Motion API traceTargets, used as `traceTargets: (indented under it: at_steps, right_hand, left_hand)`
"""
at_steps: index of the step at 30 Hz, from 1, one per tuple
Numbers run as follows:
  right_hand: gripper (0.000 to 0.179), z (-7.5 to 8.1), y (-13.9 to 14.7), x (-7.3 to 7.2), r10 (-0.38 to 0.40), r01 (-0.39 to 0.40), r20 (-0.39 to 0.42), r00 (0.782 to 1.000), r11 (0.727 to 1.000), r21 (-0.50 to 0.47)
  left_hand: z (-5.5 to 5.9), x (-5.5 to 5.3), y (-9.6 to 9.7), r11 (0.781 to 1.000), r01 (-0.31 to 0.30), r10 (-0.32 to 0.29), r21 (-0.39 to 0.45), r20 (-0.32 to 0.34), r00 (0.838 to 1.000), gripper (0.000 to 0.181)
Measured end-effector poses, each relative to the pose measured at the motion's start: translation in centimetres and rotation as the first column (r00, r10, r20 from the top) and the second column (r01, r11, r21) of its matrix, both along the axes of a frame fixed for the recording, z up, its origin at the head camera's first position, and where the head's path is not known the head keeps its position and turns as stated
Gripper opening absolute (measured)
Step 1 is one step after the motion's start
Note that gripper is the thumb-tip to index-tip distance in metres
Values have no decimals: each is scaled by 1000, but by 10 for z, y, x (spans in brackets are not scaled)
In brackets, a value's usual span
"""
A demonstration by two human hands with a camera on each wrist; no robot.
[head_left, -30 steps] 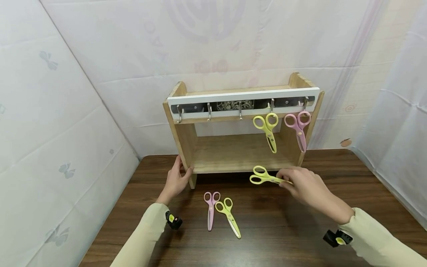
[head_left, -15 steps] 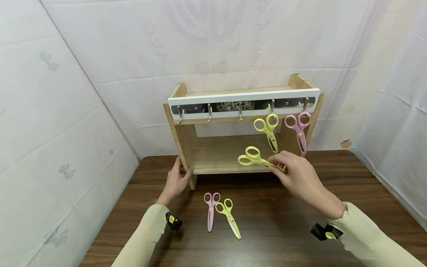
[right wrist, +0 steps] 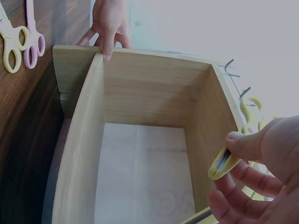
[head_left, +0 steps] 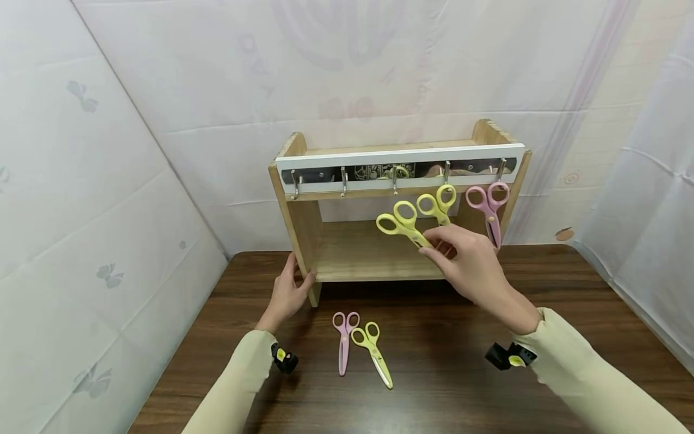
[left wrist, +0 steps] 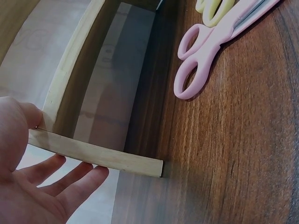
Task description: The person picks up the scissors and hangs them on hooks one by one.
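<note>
My left hand (head_left: 284,295) grips the lower left side panel of a small wooden shelf (head_left: 300,232), its thumb on one face and fingers on the other. My right hand (head_left: 468,262) pinches yellow scissors (head_left: 409,231) by the blade end, and their handle loops point up and left, a little below the middle hook (head_left: 394,182). Beside them, another pair of yellow scissors (head_left: 439,209) hangs from a hook; my right hand hides its blades. Pink scissors (head_left: 490,211) hang at the far right. On the table lie pink scissors (head_left: 344,335) and yellow scissors (head_left: 375,352).
A white hook rail (head_left: 336,161) with several metal hooks runs along the shelf's upper front. The shelf stands on a dark wooden table (head_left: 434,386). Pale patterned cloth (head_left: 217,90) covers the walls behind and to the sides.
My right hand has moved up and left with the yellow scissors, from just above the table to near the hooks, and their loops have tilted upward. The left hand stays on the shelf.
</note>
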State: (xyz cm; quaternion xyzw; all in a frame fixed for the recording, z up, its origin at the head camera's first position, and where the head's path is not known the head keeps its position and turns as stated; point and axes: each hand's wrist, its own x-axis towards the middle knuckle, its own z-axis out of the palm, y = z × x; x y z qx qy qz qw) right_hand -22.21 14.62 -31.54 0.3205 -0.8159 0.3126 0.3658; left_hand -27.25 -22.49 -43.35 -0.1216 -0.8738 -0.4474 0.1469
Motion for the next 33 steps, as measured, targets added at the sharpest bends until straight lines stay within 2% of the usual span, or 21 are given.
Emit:
traceTargets:
  at_steps: [9,17,33]
  right_hand:
    - [16,5,-11,-8,19,-18,15,1000,998,-65]
    - [15,4,-18,-12,-10,14,50,999,997,-74]
    - [10,-3,-20,-17,-15,23,104,995,997,-77]
  left_hand:
    - [1,0,2,1000,-3,3,3,14,1000,64]
    - [1,-1,2,1000,-17,17,-19,3,1000,64]
    - [0,-1,0,1000,-15,15,-14,6,1000,64]
